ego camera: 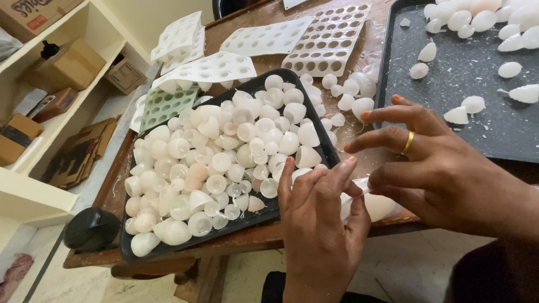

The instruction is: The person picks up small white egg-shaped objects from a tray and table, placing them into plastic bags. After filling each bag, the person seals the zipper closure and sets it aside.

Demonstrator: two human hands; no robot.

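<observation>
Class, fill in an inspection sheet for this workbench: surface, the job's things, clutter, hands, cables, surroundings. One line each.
Surface: wooden table, worn, with white flakes.
Job's things: white dome-shaped piece between both hands; black tray heaped with white shells; dark tray with scattered white pieces.
Clutter: white perforated mould sheets, one green sheet, loose white pieces between the trays.
Hands: left hand and right hand both pinch the dome piece; ring on the right.
Cables: nothing seen.
Surroundings: shelves with cardboard boxes; tiled floor.
</observation>
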